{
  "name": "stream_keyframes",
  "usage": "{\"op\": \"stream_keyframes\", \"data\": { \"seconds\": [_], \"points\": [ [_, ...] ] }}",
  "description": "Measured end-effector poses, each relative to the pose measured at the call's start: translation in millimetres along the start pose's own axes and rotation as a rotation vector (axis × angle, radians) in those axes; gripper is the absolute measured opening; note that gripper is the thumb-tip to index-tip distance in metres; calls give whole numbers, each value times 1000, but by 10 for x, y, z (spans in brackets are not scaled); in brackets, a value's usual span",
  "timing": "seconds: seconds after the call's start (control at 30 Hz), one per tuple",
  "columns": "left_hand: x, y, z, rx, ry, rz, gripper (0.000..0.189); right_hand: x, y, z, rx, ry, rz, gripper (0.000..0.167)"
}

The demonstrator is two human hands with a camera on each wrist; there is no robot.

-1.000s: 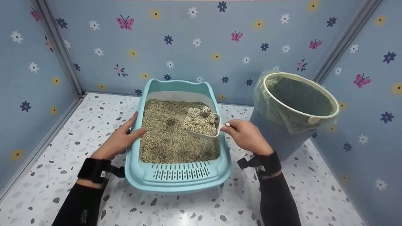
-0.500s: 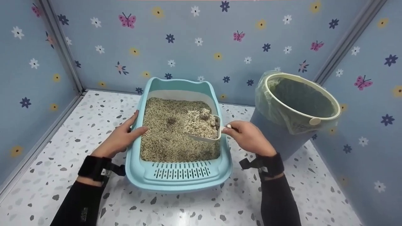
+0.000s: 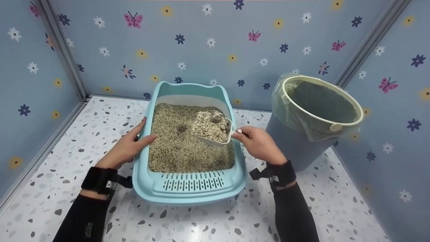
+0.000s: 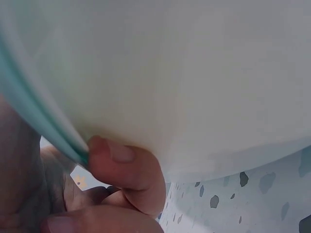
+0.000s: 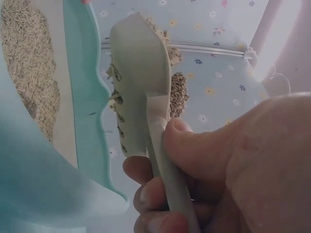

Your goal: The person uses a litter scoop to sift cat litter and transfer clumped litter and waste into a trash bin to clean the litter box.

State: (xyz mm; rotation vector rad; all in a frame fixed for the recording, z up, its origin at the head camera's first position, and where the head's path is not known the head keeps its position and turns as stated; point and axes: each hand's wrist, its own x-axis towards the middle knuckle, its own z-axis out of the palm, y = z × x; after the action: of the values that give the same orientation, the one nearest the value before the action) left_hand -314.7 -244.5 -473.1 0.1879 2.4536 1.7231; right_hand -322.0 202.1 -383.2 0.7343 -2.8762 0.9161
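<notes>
A light-blue litter box (image 3: 188,195) holds a bed of tan pellet litter (image 3: 188,153) with a dark clump (image 3: 181,128) near its middle. My left hand (image 3: 126,148) grips the box's left rim, thumb over the edge. In the left wrist view, curled fingers (image 4: 129,167) are under that rim. My right hand (image 3: 260,143) holds a pale litter scoop (image 3: 215,142) by its handle, over the right part of the box. Pale pellets and dark clumps (image 3: 216,119) are heaped in the scoop. The right wrist view shows the slotted scoop (image 5: 138,63) from below, fingers wrapped round its handle.
A tall grey-blue bin (image 3: 285,144) with a cream rim ring and a translucent liner bag (image 3: 282,111) stands right of the box. Flower-patterned wall panels (image 3: 201,40) enclose the back and both sides. Speckled white floor (image 3: 188,222) lies in front.
The loaded scoop and my right hand have shifted slightly to the left over the litter. My left hand keeps its hold on the rim. The head view has moved a little.
</notes>
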Motion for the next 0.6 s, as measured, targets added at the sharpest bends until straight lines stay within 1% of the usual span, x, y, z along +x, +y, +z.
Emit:
{"op": "stream_keyframes", "data": {
  "seconds": [0.13, 0.23, 0.37, 0.53, 0.6],
  "points": [
    [4, 26, -17, 22, -5, -15, 95, -11, -4, -5, -8, 0, 13, 44],
    [8, 32, -18, 31, -5, -8, 96, -16, 11, -8, -16, 4, 21, 44],
    [6, 33, -19, 18, 4, -7, 96, 26, -1, 24, 6, -12, 8, 43],
    [0, 24, -9, 13, -4, -14, 97, 5, -9, 25, -5, 10, 38, 44],
    [-2, 21, -9, 8, 0, -10, 96, 23, -20, 38, 4, 2, 34, 43]
  ]
}}
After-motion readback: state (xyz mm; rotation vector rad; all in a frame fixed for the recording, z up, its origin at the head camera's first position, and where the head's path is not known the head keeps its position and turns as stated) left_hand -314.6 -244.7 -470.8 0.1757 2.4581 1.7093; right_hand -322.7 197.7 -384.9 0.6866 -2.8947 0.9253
